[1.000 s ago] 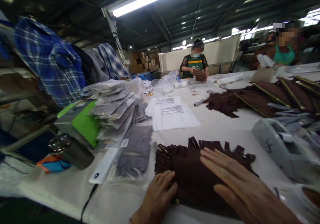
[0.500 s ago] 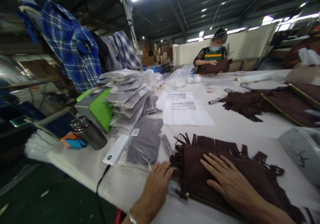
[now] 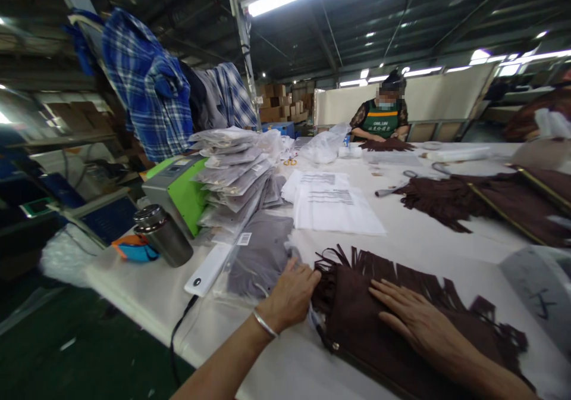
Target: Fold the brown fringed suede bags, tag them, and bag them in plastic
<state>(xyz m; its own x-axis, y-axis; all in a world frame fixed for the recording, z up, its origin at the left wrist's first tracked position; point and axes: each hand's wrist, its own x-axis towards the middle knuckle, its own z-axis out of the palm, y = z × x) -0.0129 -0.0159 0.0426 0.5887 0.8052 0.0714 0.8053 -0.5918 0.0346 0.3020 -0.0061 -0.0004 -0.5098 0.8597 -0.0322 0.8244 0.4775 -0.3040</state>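
A dark brown fringed bag [image 3: 357, 305] lies flat on the table before me, its zipper edge towards me and fringe along the far side. My right hand [image 3: 414, 316] rests on top of it, palm down with fingers stretched out. At the bag's left edge, my left hand [image 3: 292, 290] has its fingers bent and drawn together; what they pinch there is hidden. Just left of that hand is a grey folded item in a clear bag [image 3: 259, 257] with a barcode label.
A stack of bagged grey items [image 3: 236, 174] stands beside a green machine [image 3: 187, 191]. White printed bags [image 3: 336, 206] lie beyond my hands. A thermos [image 3: 165, 236] and white power bar [image 3: 207, 269] sit left. More brown fringed bags [image 3: 499, 197] lie right. A co-worker [image 3: 381, 117] is opposite.
My left hand has moved up and forward along the bag's left edge, its fingers curling in. My right hand stays flat on the bag. The co-worker's brown piece is now lower, on the table.
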